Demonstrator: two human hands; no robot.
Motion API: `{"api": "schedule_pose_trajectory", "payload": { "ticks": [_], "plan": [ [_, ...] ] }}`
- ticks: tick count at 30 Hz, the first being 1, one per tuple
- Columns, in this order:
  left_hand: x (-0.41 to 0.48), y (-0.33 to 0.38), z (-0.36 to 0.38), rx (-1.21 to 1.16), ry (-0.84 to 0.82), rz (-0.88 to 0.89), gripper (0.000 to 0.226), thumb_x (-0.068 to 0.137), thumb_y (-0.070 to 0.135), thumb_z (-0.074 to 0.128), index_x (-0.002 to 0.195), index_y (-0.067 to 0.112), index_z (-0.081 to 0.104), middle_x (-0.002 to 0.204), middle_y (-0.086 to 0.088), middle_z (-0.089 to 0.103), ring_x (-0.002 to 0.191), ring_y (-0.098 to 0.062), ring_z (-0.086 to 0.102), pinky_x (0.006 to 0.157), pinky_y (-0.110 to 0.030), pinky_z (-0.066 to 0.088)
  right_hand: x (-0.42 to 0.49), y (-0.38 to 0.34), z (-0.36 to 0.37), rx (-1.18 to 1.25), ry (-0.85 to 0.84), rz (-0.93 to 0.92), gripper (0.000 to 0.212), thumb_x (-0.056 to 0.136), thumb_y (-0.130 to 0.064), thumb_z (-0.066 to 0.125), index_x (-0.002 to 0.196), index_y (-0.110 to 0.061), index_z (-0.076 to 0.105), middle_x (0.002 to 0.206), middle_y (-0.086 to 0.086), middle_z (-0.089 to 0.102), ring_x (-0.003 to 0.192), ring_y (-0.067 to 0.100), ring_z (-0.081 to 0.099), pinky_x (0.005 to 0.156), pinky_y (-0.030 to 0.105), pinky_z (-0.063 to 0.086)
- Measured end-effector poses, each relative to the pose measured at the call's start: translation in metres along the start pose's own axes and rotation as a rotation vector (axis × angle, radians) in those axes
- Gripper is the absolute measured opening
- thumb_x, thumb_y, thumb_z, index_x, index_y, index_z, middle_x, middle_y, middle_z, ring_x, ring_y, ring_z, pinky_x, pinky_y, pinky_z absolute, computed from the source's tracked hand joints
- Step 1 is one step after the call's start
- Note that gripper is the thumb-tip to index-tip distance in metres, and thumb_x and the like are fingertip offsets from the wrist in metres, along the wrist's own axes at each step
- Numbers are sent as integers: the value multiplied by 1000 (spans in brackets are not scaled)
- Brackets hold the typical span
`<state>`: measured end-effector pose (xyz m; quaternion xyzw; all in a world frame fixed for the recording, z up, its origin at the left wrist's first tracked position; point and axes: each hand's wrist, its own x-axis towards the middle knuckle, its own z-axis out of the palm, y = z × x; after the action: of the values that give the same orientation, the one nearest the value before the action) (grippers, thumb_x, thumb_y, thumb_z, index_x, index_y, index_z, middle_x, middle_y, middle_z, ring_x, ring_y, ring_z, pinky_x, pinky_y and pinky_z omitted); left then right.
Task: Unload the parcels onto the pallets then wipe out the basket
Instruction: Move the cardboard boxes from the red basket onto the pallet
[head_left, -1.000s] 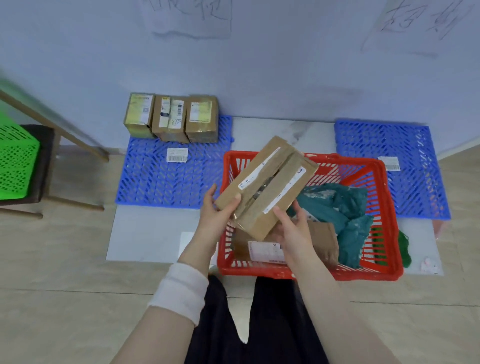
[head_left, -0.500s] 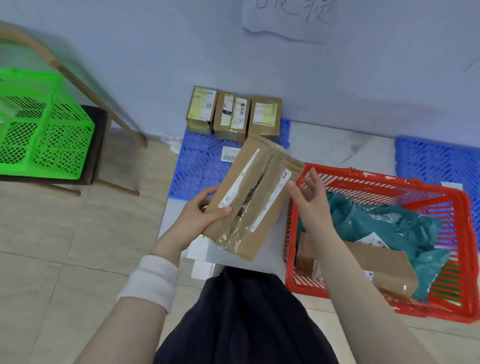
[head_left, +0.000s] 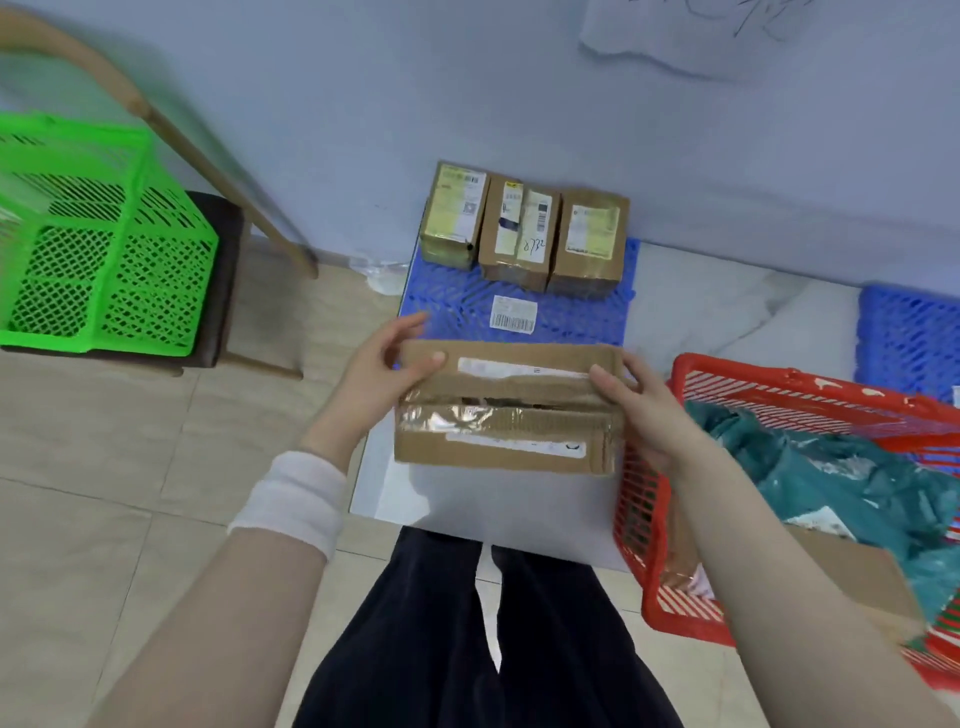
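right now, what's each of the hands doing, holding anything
Left hand: holds the left end of the cardboard parcel, thumb on top.
Right hand: holds the right end of the same parcel.

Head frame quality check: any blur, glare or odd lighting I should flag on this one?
Head view: motion blur smears the green basket and the wooden rail beside it; clear tape on the held cardboard box glares; the three parcels on the blue pallet are fairly sharp; light is soft, shadows faint.
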<state>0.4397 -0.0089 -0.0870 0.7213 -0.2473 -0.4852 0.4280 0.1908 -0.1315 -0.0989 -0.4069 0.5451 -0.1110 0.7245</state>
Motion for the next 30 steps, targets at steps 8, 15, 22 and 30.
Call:
{"api": "schedule_pose_trajectory", "payload": {
  "ticks": [8,15,22,30],
  "plan": [
    [-1,-55,6,-351,-39,-487,75,86,41,56,145,27,11,134,-3,46,124,-19,45,100,-41,41,4,62,63,459,356,205,47,87,-32,59,129,-15,44,118,9,62,100,28,61,83,50,50],
    [17,-62,27,-473,-62,-457,69,86,20,61,141,34,22,125,-13,58,100,-18,63,69,-22,54,7,75,112,415,293,261,51,88,-29,59,130,-15,35,118,6,58,110,28,56,99,52,42],
    [82,-101,-4,-356,-48,-407,53,86,22,61,134,29,41,130,-4,55,117,-19,55,99,-40,46,69,100,124,122,139,200,55,84,-28,64,133,-28,39,116,-2,62,106,13,60,96,33,46],
    [140,-155,-9,-270,119,-313,40,92,22,51,131,27,42,115,12,60,102,-1,60,79,-22,55,160,118,155,-65,115,107,56,88,-22,60,138,-23,34,107,-27,51,86,-16,53,70,0,44]
  ]
}}
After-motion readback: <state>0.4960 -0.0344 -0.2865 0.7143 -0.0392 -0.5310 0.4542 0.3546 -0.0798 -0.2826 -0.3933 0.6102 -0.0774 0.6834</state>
